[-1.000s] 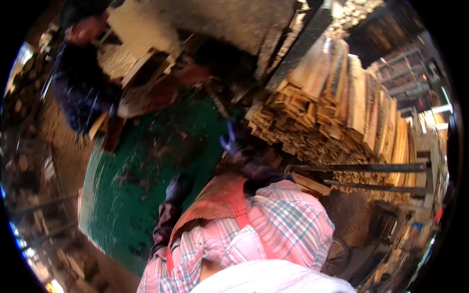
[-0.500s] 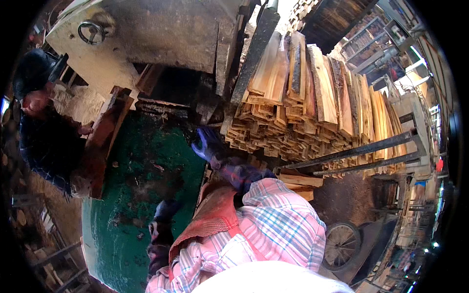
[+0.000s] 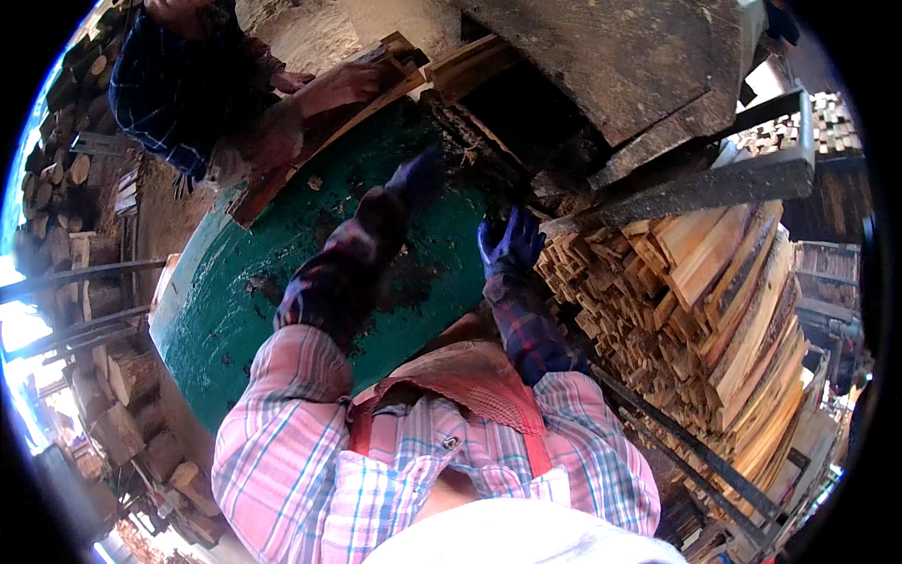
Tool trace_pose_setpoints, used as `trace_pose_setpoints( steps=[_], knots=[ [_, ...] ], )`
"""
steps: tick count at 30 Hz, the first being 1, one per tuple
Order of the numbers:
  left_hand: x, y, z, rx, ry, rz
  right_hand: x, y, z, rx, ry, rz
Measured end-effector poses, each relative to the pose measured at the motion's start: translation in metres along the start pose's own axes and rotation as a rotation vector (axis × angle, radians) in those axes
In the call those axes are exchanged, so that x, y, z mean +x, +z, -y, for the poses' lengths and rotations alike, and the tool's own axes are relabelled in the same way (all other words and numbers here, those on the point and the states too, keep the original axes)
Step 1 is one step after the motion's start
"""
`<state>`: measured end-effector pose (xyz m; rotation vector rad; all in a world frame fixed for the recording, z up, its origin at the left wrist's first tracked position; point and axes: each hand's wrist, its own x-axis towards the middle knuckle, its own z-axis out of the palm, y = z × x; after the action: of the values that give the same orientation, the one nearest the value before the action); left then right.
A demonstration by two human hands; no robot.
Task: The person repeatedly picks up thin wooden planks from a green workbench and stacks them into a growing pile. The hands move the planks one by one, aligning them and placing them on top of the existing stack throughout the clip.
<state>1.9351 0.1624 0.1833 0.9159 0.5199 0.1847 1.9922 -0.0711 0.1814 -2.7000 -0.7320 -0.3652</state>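
Observation:
My left hand, in a dark blue glove, reaches across the green tabletop toward the machine's dark opening. Motion smears its fingers, and I make out nothing in them. My right hand, in a blue glove, is at the table's right edge beside the stacked boards. Its fingers are spread and it holds nothing. Dark plaid sleeves cover both forearms. Dark crumbs of bark and dirt lie scattered over the green surface. Across the table, a co-worker's hand rests on a long rough timber.
A tall stack of sawn boards stands on the right behind a dark metal bar. The machine's worn, dusty casing rises at the far side. Cut logs are piled at left, with metal rails in front.
My view has turned to the right. My left hand has moved forward over the table toward the machine. The right hand stays near the table's right edge, fingers spread.

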Motion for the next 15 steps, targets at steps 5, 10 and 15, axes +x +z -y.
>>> trace_pose_setpoints(
  steps=[5,10,15],
  knots=[
    [0.087,0.001,-0.006,0.386,0.703,-0.101,0.002,0.001,-0.002,-0.014,-0.019,0.019],
    [0.103,-0.001,-0.017,0.187,0.497,-0.335,0.004,-0.004,0.001,-0.022,-0.005,0.054],
    [0.098,-0.003,-0.039,0.207,0.544,-0.444,0.005,-0.005,0.002,-0.024,0.011,0.114]
  ],
)
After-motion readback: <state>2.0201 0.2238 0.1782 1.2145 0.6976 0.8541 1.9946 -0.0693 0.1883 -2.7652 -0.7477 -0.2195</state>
